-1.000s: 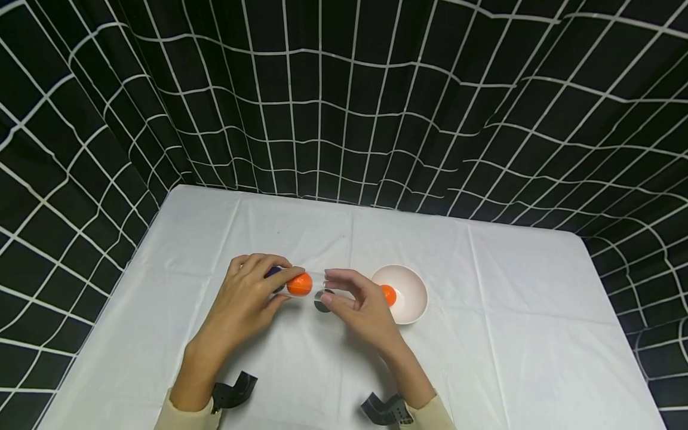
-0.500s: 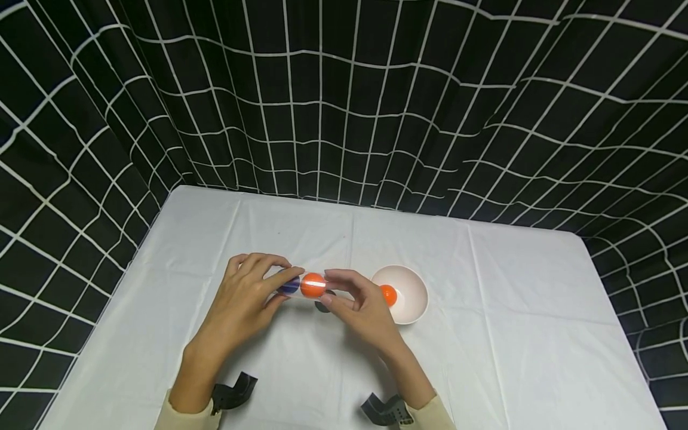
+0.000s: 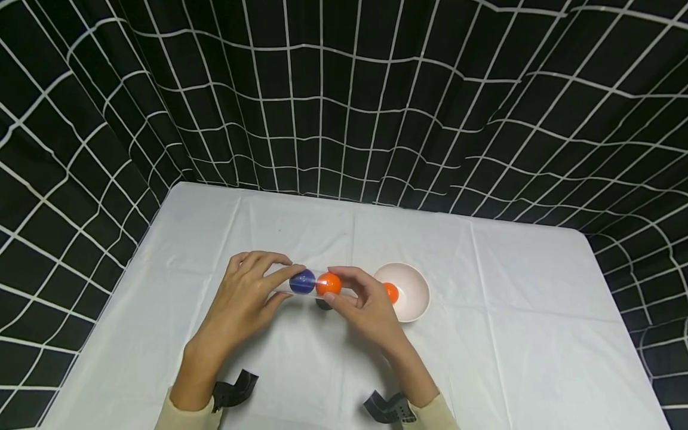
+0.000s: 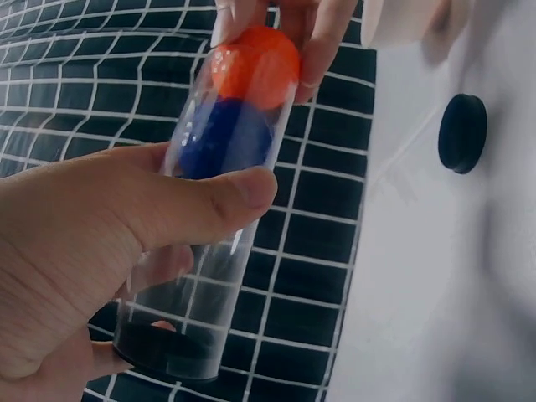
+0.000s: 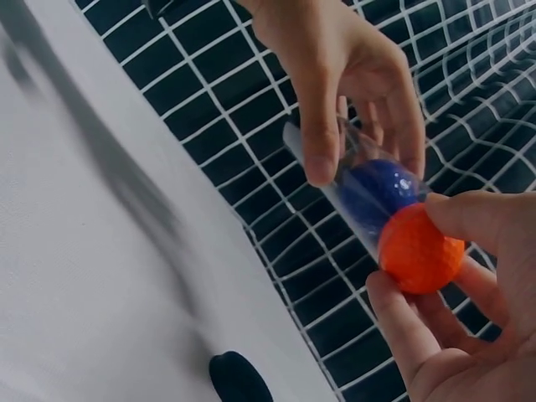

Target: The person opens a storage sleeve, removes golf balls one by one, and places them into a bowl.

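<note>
My left hand [image 3: 244,298] grips a clear plastic tube [image 4: 188,276] with a black closed end, held level above the table. Inside the tube is a dark blue ball [image 3: 303,282], just past my left thumb in the left wrist view. Beside it, at the tube's right-hand mouth, sits an orange ball [image 5: 420,249]. The thumb and fingertips of my right hand [image 3: 371,307] pinch this orange ball at the mouth. Below the tube a round black cap [image 4: 463,134] lies on the table, partly hidden in the head view.
A pale pink bowl [image 3: 415,292] stands just right of my right hand, with another orange ball [image 3: 390,292] in it. The white cloth-covered table [image 3: 537,334] is bounded at the back and sides by black curtains [image 3: 333,119] with a white grid.
Both balls have slid rightward along the tube, the orange one reaching my right fingertips at the mouth. More of the blue ball shows now. The hands have hardly moved.
</note>
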`<state>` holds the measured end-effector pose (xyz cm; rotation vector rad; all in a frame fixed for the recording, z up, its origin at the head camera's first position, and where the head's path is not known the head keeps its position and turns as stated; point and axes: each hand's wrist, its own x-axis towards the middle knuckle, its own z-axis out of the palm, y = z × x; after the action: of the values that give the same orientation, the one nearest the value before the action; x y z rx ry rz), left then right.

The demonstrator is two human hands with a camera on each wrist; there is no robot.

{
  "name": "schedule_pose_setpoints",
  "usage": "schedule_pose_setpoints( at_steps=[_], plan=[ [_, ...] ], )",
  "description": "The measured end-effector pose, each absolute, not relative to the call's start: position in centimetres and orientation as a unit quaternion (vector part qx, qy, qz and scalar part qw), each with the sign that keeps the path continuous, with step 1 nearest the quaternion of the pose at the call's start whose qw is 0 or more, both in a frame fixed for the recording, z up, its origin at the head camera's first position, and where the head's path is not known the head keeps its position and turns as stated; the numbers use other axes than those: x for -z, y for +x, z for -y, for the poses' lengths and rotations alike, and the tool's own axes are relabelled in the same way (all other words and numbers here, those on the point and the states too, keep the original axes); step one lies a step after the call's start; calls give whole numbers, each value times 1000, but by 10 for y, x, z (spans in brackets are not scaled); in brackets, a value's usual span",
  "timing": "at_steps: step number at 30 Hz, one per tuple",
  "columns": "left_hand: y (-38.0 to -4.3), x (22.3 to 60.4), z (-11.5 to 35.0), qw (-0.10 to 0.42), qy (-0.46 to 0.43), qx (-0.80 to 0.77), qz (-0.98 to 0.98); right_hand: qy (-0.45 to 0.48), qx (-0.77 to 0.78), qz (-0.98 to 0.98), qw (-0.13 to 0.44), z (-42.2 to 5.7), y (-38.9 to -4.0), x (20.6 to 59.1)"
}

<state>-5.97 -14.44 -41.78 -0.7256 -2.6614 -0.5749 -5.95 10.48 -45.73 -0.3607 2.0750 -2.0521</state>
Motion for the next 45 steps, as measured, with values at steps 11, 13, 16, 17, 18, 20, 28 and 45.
schedule_pose_setpoints(
  at_steps=[11,13,16,17,18,20,28,45],
  plan=[
    [-63,420,146,151,-255,245,923,-118,665,-736,53,-114,-59,450],
    [-64,421,146,150,-256,250,922,-114,659,-742,47,-117,-59,449],
    [-65,423,146,148,-258,256,920,-100,652,-751,43,-121,-60,447],
    [-65,423,146,148,-258,259,919,-96,650,-753,41,-123,-60,446],
    [-65,423,146,148,-259,261,918,-90,648,-755,38,-125,-61,445],
    [-66,424,146,149,-260,265,917,-80,643,-761,33,-130,-62,444],
    [-66,427,146,149,-267,267,914,-55,645,-762,23,-154,-66,437],
    [-65,427,149,137,-259,273,916,-45,612,-789,-18,-193,-68,436]
  ],
)
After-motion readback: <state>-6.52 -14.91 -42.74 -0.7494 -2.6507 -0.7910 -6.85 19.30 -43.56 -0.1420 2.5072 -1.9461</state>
